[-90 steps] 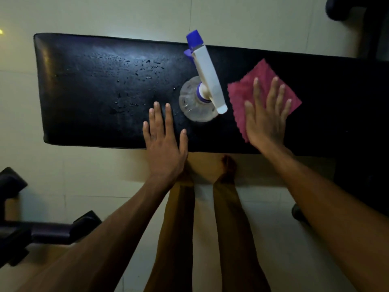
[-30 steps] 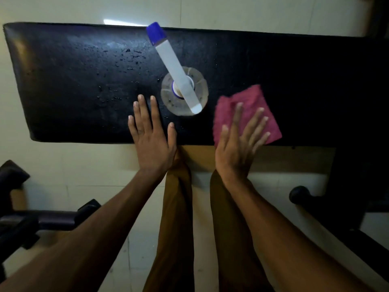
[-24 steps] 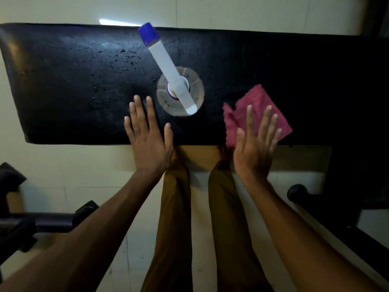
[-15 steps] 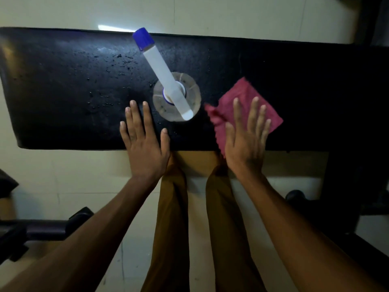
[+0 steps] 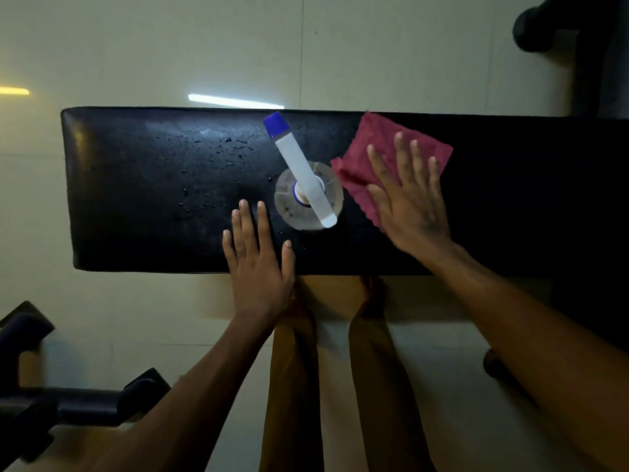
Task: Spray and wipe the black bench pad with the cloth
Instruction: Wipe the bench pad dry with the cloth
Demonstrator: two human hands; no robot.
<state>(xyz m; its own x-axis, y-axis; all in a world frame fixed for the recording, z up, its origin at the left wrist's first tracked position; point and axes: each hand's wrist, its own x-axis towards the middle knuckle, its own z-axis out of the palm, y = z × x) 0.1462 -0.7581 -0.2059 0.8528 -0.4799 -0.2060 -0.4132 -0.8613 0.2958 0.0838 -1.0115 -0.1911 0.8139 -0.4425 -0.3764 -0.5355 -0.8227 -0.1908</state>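
- No readable text, labels, brands, numbers or signs anywhere in view.
- Spray bottle [image 5: 308, 185]: white head, blue nozzle cap, clear body; no print can be made out on it.
- Red cloth [image 5: 381, 148]: plain, no tag or logo showing.
- Black bench pad [image 5: 143, 199]: bare surface with droplets, no marking or badge.
- Floor tiles [image 5: 170, 46]: only light reflections, nothing written.
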